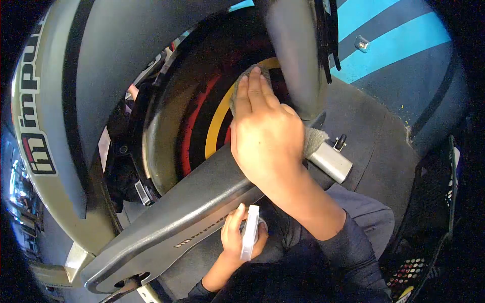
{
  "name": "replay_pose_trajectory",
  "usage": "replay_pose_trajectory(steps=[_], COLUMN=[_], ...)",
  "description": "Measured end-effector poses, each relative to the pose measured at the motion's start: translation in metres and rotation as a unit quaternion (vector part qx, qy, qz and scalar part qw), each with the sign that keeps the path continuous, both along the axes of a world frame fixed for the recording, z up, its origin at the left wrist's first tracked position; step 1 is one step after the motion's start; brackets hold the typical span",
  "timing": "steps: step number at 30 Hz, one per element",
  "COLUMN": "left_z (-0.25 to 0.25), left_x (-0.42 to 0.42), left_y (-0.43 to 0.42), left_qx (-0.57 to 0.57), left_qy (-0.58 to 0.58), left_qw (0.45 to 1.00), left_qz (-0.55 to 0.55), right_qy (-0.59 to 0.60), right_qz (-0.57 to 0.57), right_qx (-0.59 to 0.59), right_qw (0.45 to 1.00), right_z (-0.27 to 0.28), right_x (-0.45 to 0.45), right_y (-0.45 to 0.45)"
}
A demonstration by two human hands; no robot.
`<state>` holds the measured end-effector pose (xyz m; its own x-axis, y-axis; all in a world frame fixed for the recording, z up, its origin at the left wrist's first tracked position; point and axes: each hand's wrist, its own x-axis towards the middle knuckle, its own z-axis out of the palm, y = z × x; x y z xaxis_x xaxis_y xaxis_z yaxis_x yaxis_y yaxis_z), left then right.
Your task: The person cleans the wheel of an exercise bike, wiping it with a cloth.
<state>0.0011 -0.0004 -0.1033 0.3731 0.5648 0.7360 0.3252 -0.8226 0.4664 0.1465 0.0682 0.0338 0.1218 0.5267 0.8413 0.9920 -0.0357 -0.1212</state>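
My right hand (265, 121) lies on the flywheel (169, 131) of an exercise bike, fingers stretched forward and together over a grey-green cloth (317, 141). The cloth shows past my fingertips and beside my wrist. Under it run the wheel's yellow and red rings. Lower down, my left hand (236, 235) is wrapped round a bottle with a white spray head (249, 233); the bottle's body is mostly hidden. That hand is beside the dark chain guard (166, 217) with "impulse" lettering partly visible.
The bike's silver-grey frame (40, 111) curves down the left side. A metal stabilizer bar end (333, 162) juts out right of my wrist. Dark and blue flooring (399, 45) lies beyond, and a black mesh bag (429, 202) is at the right edge.
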Motion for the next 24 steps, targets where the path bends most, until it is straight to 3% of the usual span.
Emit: replay_pose_trajectory(steps=[6,10,19,24], left_z=[0.011,0.007,0.010,0.005], left_x=[0.006,0.002,0.005,0.004], left_y=[0.001,0.000,0.001,0.004], left_qx=[0.037,0.023,0.014,0.031], left_qy=[-0.003,-0.008,-0.017,-0.023], left_qw=[0.999,1.000,1.000,0.999], left_qz=[0.015,0.003,-0.009,-0.010], right_qy=[-0.031,0.002,0.003,0.021], right_qz=[0.024,-0.029,0.060,0.030], right_qx=[-0.010,0.000,-0.044,0.016], right_qw=[0.999,1.000,0.997,0.999], right_z=[0.000,0.003,0.002,0.008], right_x=[-0.014,0.003,-0.017,0.012], right_y=[-0.010,0.004,-0.014,0.003])
